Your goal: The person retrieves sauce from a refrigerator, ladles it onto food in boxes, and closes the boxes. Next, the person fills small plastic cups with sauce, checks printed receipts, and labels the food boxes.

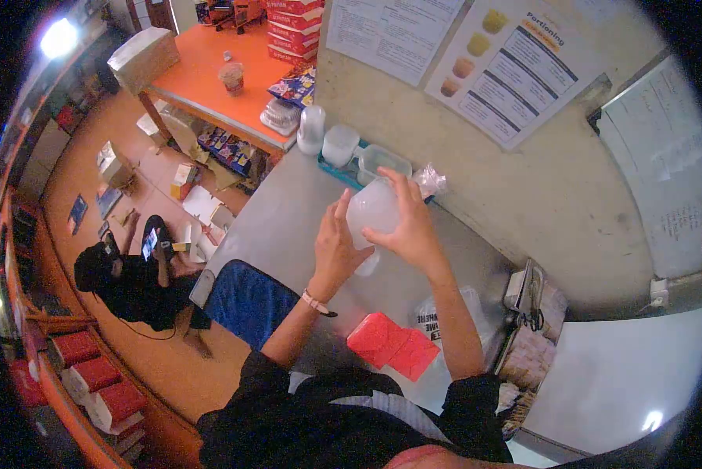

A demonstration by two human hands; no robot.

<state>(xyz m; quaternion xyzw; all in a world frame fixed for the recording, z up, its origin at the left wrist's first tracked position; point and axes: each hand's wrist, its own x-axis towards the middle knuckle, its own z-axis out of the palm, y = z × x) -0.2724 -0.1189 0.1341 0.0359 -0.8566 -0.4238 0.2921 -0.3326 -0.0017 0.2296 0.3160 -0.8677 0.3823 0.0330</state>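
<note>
Between my two hands is a translucent whitish plastic container [372, 209], lifted above the metal tabletop [288, 209]. My left hand [335, 246] grips its near left side, fingers pointing up and the thumb towards the middle. On the right, my right hand [407, 227] curls over the rim with its thumb across the front. Just behind the container stands a teal tray [351, 173] with clear plastic tubs [340, 145] in it. Red paper packets [394, 345] and clear plastic bags with black print [464, 313] lie near my right forearm.
A blue cloth-like item [251, 301] lies by my left forearm. Scissors [533, 313] sit in a rack at the right. Posters [515, 62] hang on the wall. To the left, a person [144, 277] sits on the floor with a phone, near an orange table [202, 74].
</note>
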